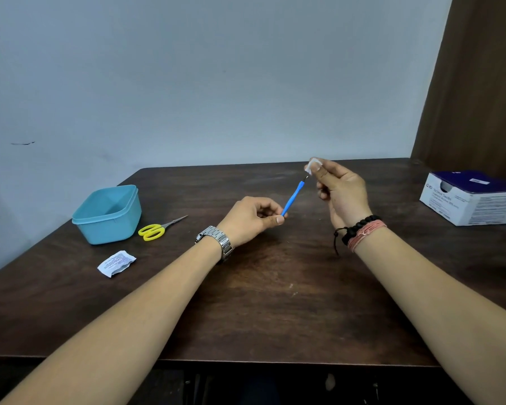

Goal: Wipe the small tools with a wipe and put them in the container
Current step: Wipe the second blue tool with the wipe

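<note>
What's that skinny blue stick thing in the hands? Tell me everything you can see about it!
The thin blue-handled tool has a slim, plastic-looking blue handle and a short dark metal tip. It is held in the air above the dark wooden table, tilted, tip pointing up and away. The left hand pinches the handle's lower end. The right hand holds a small white wipe at the tip. The exact shape of the tip is too small to tell.

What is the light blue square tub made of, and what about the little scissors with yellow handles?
The light blue square tub looks like plastic: one even colour, smooth matte walls, a moulded rim and rounded corners. The small scissors with yellow handles seem to have glossy plastic finger loops and grey, slightly shiny blades, probably steel, though they are too small to be sure.
</note>
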The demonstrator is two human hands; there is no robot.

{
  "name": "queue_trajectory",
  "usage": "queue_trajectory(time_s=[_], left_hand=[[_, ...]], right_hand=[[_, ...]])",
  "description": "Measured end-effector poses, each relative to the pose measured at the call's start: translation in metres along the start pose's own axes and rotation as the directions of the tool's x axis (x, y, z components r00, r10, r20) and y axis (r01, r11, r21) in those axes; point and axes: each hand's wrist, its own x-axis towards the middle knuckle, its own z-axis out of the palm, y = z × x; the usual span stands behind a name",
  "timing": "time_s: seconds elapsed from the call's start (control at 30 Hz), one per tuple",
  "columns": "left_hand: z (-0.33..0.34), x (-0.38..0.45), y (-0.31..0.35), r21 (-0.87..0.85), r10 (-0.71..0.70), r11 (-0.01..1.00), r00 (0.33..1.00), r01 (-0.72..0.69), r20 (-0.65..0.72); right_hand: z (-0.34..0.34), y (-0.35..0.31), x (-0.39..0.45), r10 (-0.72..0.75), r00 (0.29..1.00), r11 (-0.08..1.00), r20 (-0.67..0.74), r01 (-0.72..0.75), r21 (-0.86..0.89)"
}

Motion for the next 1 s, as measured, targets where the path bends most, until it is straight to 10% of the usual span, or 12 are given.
queue_trajectory(time_s=[0.3, 1.0], left_hand=[[-0.002, 0.0, -0.002, -0.066, -0.015, 0.998, 0.997, 0.01, -0.072], [-0.001, 0.0, 0.001, -0.074, 0.003, 0.997, 0.998, -0.007, -0.055]], right_hand=[[0.007, 0.005, -0.008, 0.217, 0.966, 0.976, 0.142, -0.219, 0.001], [0.01, 0.011, -0.012, 0.173, 0.966, 0.97, 0.194, -0.133, -0.202]])
